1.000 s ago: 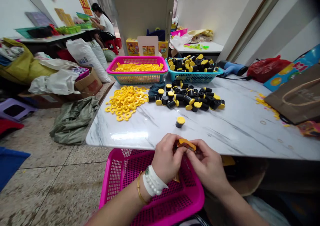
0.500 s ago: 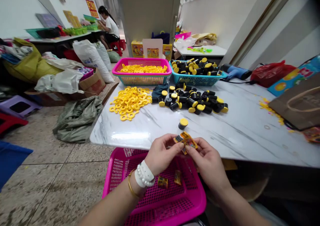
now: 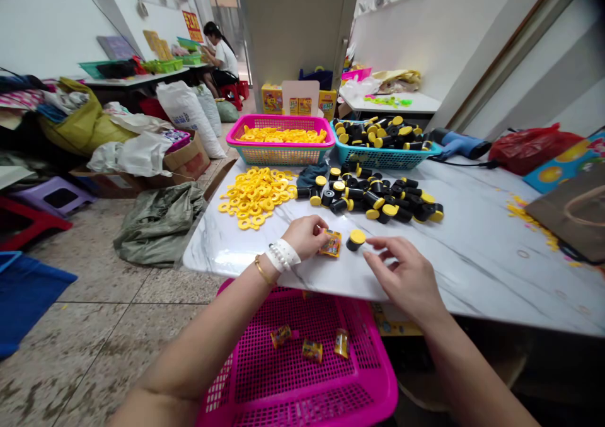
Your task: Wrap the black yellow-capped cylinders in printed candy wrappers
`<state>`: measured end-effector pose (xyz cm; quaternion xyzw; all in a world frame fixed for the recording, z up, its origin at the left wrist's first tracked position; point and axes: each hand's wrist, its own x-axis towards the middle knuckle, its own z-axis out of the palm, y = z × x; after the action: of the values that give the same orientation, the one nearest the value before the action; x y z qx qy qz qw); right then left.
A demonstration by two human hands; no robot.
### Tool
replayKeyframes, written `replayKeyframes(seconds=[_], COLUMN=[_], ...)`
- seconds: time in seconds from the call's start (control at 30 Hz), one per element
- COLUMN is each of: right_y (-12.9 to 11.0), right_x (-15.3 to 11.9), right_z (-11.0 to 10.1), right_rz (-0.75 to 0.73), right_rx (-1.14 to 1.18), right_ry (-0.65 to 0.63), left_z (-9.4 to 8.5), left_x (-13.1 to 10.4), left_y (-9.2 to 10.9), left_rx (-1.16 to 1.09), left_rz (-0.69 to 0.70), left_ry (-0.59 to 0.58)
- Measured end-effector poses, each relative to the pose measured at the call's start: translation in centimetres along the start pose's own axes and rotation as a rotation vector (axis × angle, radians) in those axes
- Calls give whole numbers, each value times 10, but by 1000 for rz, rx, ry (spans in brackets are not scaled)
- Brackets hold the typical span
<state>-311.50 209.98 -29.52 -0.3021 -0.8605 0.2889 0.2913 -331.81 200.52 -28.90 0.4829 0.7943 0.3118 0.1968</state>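
My left hand [image 3: 305, 238], with a white band and beads at the wrist, pinches the left edge of a small printed orange-and-yellow wrapper [image 3: 333, 244] over the marble-patterned table [image 3: 302, 275]. Just right of the wrapper, a black cylinder with a yellow cap [image 3: 356, 239] stands upright. My right hand [image 3: 401, 269] is open, thumb and forefinger apart, with its fingertips close to the cylinder's right side; it holds nothing. Below the table edge, a pink basket [image 3: 385, 376] contains several small wrapped cylinders [image 3: 312, 350].
Yellow ring pieces [image 3: 255, 197] and black cylinders with yellow caps [image 3: 378, 193] lie in piles. Behind them stand a pink-rimmed basket [image 3: 236, 138] of yellow pieces and a teal basket [image 3: 387, 157] of capped cylinders. A paper bag [image 3: 571, 209] is at right; a person [image 3: 223, 58] sits far back.
Both hands held the wrapper near the table edge before. My right hand has let go and opened beside the cylinder, while my left has carried the wrapper forward beside it. The view has shifted slightly.
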Motion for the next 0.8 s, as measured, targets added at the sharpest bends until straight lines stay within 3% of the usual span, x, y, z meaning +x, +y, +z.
replayKeyframes(seconds=[0.13,0.2,0.33,0.43,0.6,0.7,0.8], right_y=[20,30,52,60,37,18,15], right_x=[25,30,27,19,-9,-25,-27], right_z=[8,13,8,-2,-3,13,29], right_rz=[-274,-271,-149,-153,-294,-353,-275], right_rx=[-150,-255,-503,-507,-465,-461,-509], right_ry=[-123,-108,83,116,356,277,161], left_z=[13,22,40,47,39,28,27], left_x=[8,4,-11,-18,-15,-11,-7], left_y=[10,18,30,35,32,28,32], left_rx=[50,56,150,220,208,154,121], left_rz=[12,2,7,-39,-91,-67,-51], left_ry=[60,80,154,149,103,64,-5])
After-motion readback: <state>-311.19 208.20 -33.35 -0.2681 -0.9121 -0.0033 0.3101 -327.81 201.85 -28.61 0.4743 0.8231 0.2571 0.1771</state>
